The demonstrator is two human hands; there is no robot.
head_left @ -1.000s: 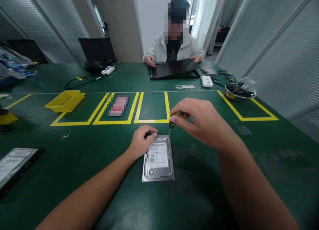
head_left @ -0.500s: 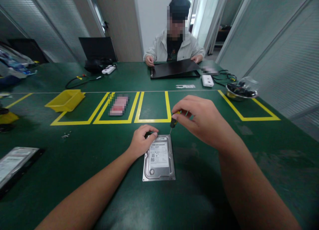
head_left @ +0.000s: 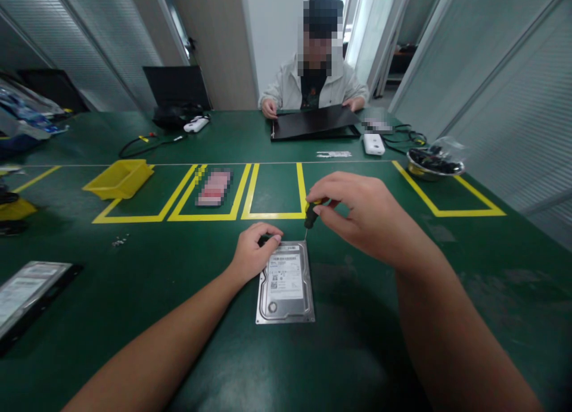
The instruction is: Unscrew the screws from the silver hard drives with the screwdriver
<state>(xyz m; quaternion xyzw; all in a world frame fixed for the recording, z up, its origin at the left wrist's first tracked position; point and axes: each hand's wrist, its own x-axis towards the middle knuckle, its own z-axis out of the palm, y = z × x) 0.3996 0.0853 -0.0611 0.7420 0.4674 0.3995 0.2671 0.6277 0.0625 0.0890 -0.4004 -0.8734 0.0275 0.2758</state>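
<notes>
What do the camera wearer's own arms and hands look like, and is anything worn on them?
The left forearm and right forearm are bare, with no sleeves in view. The left hand and right hand are ungloved; no watch, bracelet or ring can be made out.

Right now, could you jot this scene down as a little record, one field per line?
Main object: drive, lying label-up on the green table
Left hand: touching the drive's far left corner
Right hand: holding a screwdriver, tip down at the drive's far right corner
Left side: yellow bin; small loose bits
Right side: bowl of dark items
Across: co-worker's hands on a black panel
</notes>
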